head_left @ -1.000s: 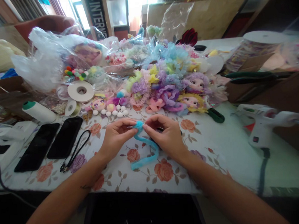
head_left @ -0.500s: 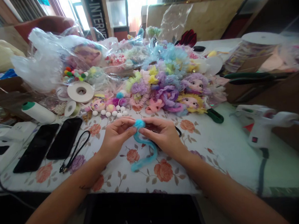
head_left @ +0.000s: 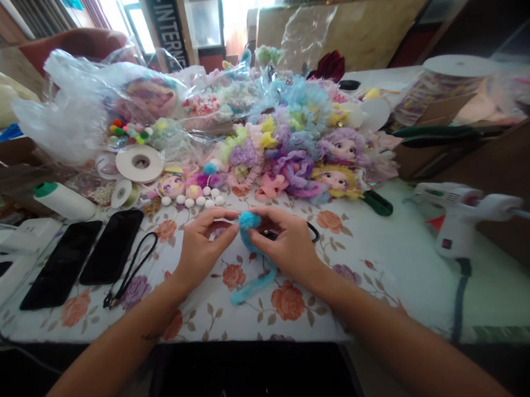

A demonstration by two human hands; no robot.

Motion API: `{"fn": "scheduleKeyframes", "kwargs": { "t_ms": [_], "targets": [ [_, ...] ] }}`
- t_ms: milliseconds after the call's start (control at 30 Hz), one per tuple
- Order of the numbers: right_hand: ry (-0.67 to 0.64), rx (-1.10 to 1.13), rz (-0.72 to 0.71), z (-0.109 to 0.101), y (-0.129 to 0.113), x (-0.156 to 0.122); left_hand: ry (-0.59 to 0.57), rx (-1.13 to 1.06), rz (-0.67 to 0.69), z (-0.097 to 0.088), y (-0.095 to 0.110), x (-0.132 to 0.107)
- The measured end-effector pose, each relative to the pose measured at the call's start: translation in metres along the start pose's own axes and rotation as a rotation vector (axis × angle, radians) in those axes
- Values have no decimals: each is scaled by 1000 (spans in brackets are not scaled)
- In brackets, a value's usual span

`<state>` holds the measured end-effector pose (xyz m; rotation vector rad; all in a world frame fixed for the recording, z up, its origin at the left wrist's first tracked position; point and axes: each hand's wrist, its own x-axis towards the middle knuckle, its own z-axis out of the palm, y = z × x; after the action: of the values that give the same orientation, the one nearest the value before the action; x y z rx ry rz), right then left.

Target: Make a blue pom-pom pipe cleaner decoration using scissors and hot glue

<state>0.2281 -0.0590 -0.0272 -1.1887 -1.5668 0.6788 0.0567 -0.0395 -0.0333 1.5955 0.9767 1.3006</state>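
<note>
Trailing from the right hand [head_left: 286, 236] — a fuzzy, ball-topped blue strip [head_left: 252, 288].

The bare left forearm [head_left: 122, 354] bears a small dark marking [head_left: 151, 336]

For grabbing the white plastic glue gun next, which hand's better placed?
Probably your right hand: the white plastic glue gun is nearer it, and your left hand would reach across. Your right, though, pinches the fuzzy blue strip.

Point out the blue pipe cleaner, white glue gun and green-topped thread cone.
Blue pipe cleaner [head_left: 249, 220]: head view, on its coiled end.
White glue gun [head_left: 458, 219]: head view, on its upper handle.
Green-topped thread cone [head_left: 67, 201]: head view, on its white side.
</note>
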Motion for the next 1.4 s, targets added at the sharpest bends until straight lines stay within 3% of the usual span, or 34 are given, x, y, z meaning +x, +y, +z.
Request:
{"fn": "scheduleKeyframes", "kwargs": {
  "t_ms": [100,200,500,633,800,1100,1300,1400],
  "targets": [
    [1,-106,-66,-1,1,-1,23,123,115,2,2,-1],
    [-6,-125,-107,0,2,-2,31,174,144,3,1,-1],
    [-51,-110,-132,0,6,-3,-2,1,-30,0,-2,1],
    [-83,-119,-142,0,7,-3,8,24,-37,1,-4,0],
    [-92,-93,-108,1,5,-3,14,43,-48,1,-5,-1],
    [-70,62,79,-2,-3,4,44,7,-84,-2,2,0],
    [-88,58,54,1,1,2,8,212,109,-1,1,0],
    [-100,49,16,1,3,0,-23,231,85,-1,-1,1]
  ]
}}
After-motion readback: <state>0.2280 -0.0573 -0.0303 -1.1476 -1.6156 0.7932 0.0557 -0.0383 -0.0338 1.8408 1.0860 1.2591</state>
